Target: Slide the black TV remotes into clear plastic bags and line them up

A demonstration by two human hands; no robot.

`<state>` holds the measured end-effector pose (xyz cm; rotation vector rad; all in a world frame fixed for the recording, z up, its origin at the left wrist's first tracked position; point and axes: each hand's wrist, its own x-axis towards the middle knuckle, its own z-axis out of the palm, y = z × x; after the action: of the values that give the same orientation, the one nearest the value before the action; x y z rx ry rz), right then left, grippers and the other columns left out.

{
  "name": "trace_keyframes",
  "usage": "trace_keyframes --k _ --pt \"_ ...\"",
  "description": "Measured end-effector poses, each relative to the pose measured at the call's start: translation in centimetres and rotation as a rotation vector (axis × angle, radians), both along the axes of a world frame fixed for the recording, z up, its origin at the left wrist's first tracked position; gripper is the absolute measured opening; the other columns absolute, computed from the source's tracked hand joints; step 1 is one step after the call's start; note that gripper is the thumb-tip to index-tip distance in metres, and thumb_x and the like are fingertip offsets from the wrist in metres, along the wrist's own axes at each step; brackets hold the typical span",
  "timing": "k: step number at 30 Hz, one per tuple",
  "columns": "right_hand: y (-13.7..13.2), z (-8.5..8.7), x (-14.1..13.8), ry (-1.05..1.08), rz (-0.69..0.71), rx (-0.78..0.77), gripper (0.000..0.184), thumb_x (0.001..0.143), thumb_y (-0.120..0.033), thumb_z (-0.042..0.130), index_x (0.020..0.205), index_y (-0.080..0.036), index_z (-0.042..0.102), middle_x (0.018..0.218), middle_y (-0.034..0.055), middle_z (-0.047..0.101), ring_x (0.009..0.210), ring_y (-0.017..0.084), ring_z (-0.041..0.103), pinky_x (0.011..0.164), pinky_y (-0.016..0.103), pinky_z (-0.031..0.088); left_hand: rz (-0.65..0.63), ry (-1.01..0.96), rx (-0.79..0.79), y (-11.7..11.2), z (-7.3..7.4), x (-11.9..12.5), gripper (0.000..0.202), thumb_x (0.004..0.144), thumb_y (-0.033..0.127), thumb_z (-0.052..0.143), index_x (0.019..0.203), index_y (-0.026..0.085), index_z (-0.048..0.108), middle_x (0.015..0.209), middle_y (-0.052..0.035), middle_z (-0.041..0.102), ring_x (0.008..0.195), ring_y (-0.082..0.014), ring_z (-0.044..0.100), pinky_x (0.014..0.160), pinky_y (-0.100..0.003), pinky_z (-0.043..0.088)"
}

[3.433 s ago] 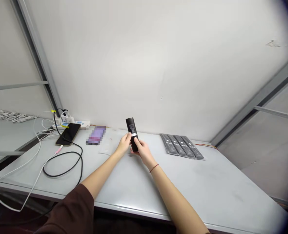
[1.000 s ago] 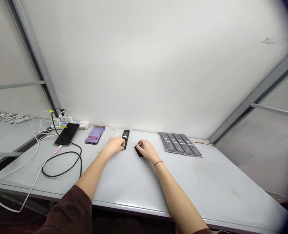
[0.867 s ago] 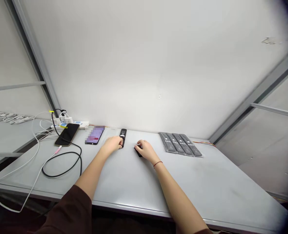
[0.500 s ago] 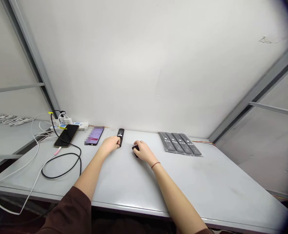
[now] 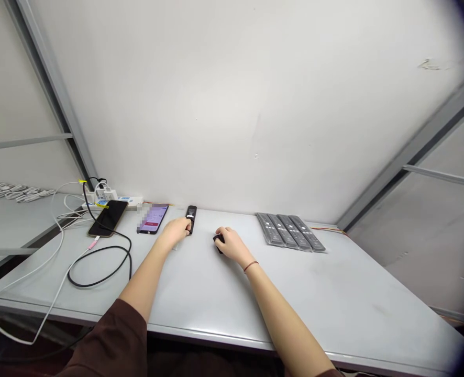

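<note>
A black remote control (image 5: 191,211) lies back side up on the table, a white label showing on it. My left hand (image 5: 177,232) is closed around its near end, fingers bent at its left edge. Beneath that palm a bit of something clear (image 5: 176,246) shows, too faint to name. To the right, my right hand (image 5: 231,243) rests on the table with its fingers closed on a small black piece (image 5: 218,242). Most of that piece is hidden under the fingers, so its kind does not show.
Several remotes in clear sleeves (image 5: 290,231) lie side by side at the right. Two phones, a dark one (image 5: 108,217) and a lit one (image 5: 153,218), lie at the left. Behind them sits a power strip (image 5: 133,201); a black cable (image 5: 98,284) and white cable (image 5: 55,303) loop nearby.
My left hand has shifted slightly left, and the remote control has moved left with it. My right hand stays in place, closed on the small black piece.
</note>
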<state>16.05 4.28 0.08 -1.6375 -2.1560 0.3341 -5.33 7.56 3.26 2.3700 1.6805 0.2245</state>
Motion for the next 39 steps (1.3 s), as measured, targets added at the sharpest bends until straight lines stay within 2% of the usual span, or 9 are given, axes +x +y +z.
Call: trace_keyframes --k 10,13,16,18,20,25,31,35,39 --pt "-0.2 0.3 -0.2 -0.015 -0.001 0.004 0.025 0.082 -0.017 0.047 0.103 -0.014 0.060 0.101 0.0119 0.062 0.093 0.021 0.054 0.083 0.030 0.039 -0.017 -0.046 -0.047 0.6 -0.6 -0.6 0.013 0.074 0.013 0.053 0.082 0.021 0.060 0.089 -0.0017 0.065 0.082 -0.0164 0.058 0.074 -0.024 0.042" --pt "-0.5 0.8 -0.4 -0.001 0.019 -0.023 0.023 0.083 -0.020 0.049 0.102 -0.015 0.061 0.100 0.0114 0.061 0.091 0.021 0.055 0.082 0.030 0.041 -0.061 -0.122 -0.065 1.0 -0.3 -1.1 0.020 0.074 0.015 0.052 0.089 0.022 0.063 0.100 -0.0023 0.065 0.086 -0.0164 0.059 0.078 -0.023 0.044" --pt "-1.2 1.5 -0.8 0.047 0.076 -0.084 0.026 0.078 -0.026 0.059 0.101 -0.014 0.062 0.104 0.0122 0.059 0.093 0.021 0.055 0.083 0.030 0.042 0.000 -0.213 0.066 1.5 -0.5 -1.7 0.033 0.080 0.015 0.042 0.107 0.019 0.060 0.117 -0.0047 0.061 0.104 -0.0168 0.056 0.093 -0.025 0.041" --pt "-1.7 1.8 -1.3 0.072 0.150 -0.116 0.035 0.072 -0.029 0.065 0.103 -0.014 0.062 0.111 0.0131 0.056 0.097 0.022 0.055 0.086 0.030 0.042 0.096 -0.181 0.149 1.9 -1.2 -1.9 0.040 0.085 0.013 0.033 0.117 0.015 0.056 0.126 -0.0089 0.056 0.117 -0.0183 0.049 0.102 -0.028 0.034" --pt "-2.3 1.8 -2.0 0.062 0.239 -0.124 0.040 0.069 -0.029 0.067 0.106 -0.014 0.062 0.116 0.0137 0.052 0.099 0.023 0.054 0.087 0.031 0.043 0.151 -0.110 0.156 2.4 -2.2 -2.0 0.043 0.086 0.010 0.030 0.123 0.011 0.052 0.131 -0.0127 0.052 0.123 -0.0195 0.044 0.105 -0.029 0.030" --pt "-3.5 1.0 -4.6 0.017 0.368 -0.009 0.035 0.073 -0.017 0.057 0.108 -0.014 0.061 0.115 0.0135 0.053 0.099 0.023 0.054 0.086 0.031 0.043 0.140 -0.060 0.108 3.2 -4.5 -2.2 0.044 0.084 0.006 0.033 0.124 0.008 0.051 0.137 -0.0147 0.046 0.128 -0.0190 0.041 0.106 -0.026 0.028" --pt "-3.6 -0.3 -7.0 0.054 0.315 0.127 0.027 0.081 -0.025 0.057 0.107 -0.016 0.059 0.113 0.0108 0.059 0.104 0.022 0.054 0.091 0.033 0.041 0.102 -0.050 0.123 3.8 -5.5 -2.8 0.047 0.084 0.005 0.031 0.126 0.013 0.050 0.140 -0.0128 0.042 0.129 -0.0183 0.038 0.107 -0.031 0.028" --pt "-3.2 -0.8 -7.4 -0.012 0.286 0.167 0.035 0.083 -0.029 0.056 0.116 -0.017 0.056 0.125 0.0123 0.055 0.110 0.025 0.052 0.091 0.036 0.041 0.091 -0.049 0.122 4.2 -6.1 -2.9 0.049 0.083 0.003 0.030 0.128 0.012 0.049 0.141 -0.0142 0.041 0.130 -0.0198 0.037 0.107 -0.034 0.028" --pt "-3.0 -0.9 -7.4 -0.060 0.272 0.180 0.035 0.086 -0.026 0.052 0.120 -0.019 0.055 0.128 0.0110 0.054 0.110 0.026 0.051 0.089 0.038 0.041 0.074 -0.063 0.145 4.5 -6.5 -2.9 0.050 0.083 0.004 0.031 0.127 0.015 0.050 0.139 -0.0132 0.043 0.129 -0.0218 0.038 0.105 -0.036 0.029"
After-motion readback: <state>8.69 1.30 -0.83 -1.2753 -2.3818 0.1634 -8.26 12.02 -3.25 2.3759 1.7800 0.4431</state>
